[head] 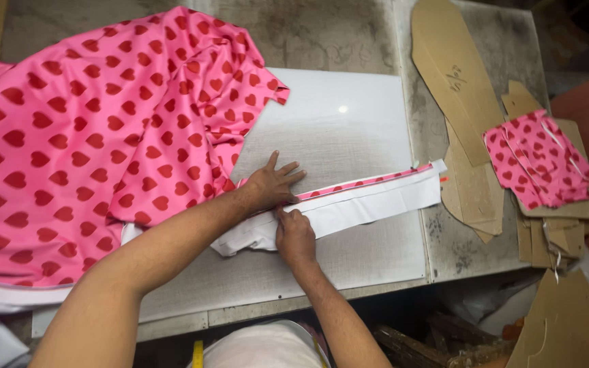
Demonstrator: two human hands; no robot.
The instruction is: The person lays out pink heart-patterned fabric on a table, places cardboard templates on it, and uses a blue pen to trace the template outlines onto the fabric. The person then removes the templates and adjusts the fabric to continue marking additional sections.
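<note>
A large pink fabric with red hearts point(90, 136) covers the left of the table. From it a narrow pink heart-print strip point(363, 182) runs to the right along a folded white cloth band point(369, 204). My left hand point(270, 185) lies flat, fingers spread, pressing on the near end of the strip. Just below it, my right hand point(294, 235) pinches the edge of the white band where it meets the strip. Both rest on a white board point(349, 123) on the grey table.
Brown cardboard pattern pieces point(455, 75) lie at the right of the table. A small stack of pink heart-print cut pieces point(536, 160) sits on more cardboard point(567, 208). More cardboard point(560, 320) and clutter lie below the table's front edge point(253, 313).
</note>
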